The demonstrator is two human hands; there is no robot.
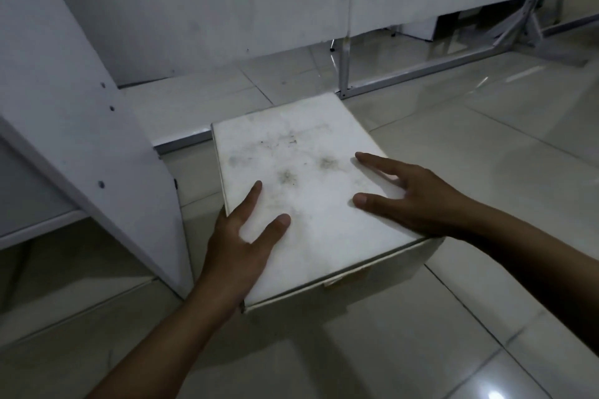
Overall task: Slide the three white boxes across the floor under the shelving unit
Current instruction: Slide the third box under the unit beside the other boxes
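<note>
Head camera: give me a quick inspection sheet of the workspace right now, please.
Surface: glossy pale tiled floor, bare around the box.
Job's things: one white box in view, lid shut, dusty smudges on top; other two not seen.
Clutter: nothing seen.
Grippers: left hand at the box's left edge, right hand flat on the lid, fingers spread.
Cables: nothing seen.
Surroundings: white shelving panel at left; metal frame and white wall panels behind.

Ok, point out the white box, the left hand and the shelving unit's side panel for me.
white box [301, 172]: head view, middle of its smudged lid.
left hand [241, 246]: head view, back of the hand, on the lid's left edge.
shelving unit side panel [81, 113]: head view, flat white face near the holes.
</note>
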